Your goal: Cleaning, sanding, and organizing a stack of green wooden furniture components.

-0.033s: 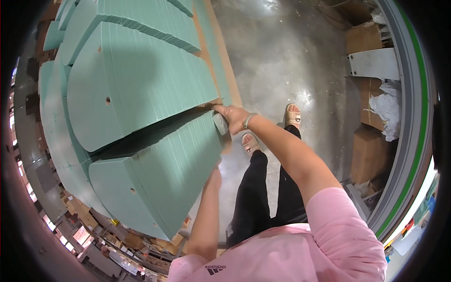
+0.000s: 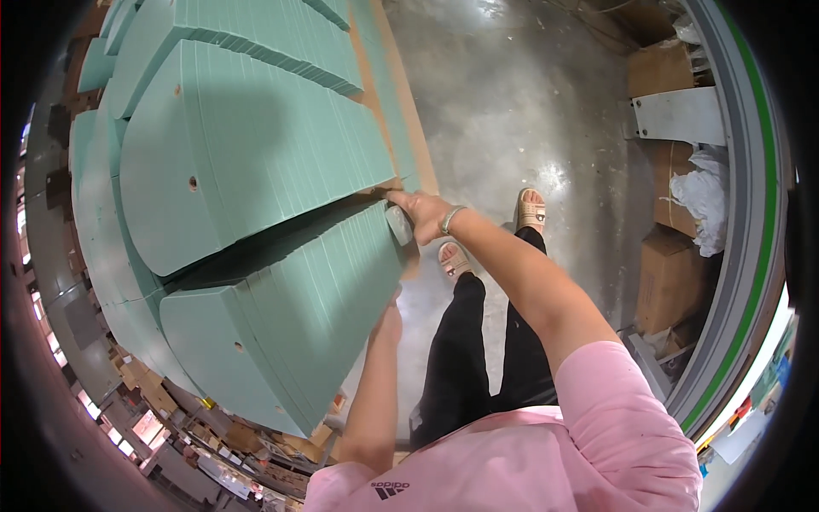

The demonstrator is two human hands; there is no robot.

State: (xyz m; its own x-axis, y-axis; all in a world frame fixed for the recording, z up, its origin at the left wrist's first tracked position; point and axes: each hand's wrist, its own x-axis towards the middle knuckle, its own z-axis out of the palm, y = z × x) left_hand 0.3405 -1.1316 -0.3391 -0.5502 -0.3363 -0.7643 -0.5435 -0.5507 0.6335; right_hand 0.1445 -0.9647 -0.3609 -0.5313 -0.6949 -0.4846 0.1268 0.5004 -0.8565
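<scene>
Right hand [image 2: 420, 206] grips top edge of green sheet stack [image 2: 290, 316], left hand [image 2: 388, 322] supports below; stack not lifted yet.

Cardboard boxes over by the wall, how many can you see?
3, stacked along the right wall: one at the top, one behind the white rags, one lower down. More may be hidden.

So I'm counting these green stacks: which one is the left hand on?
The left hand presses the near lower stack of green sheets; the right hand reaches the gap below the upper stack.
</scene>
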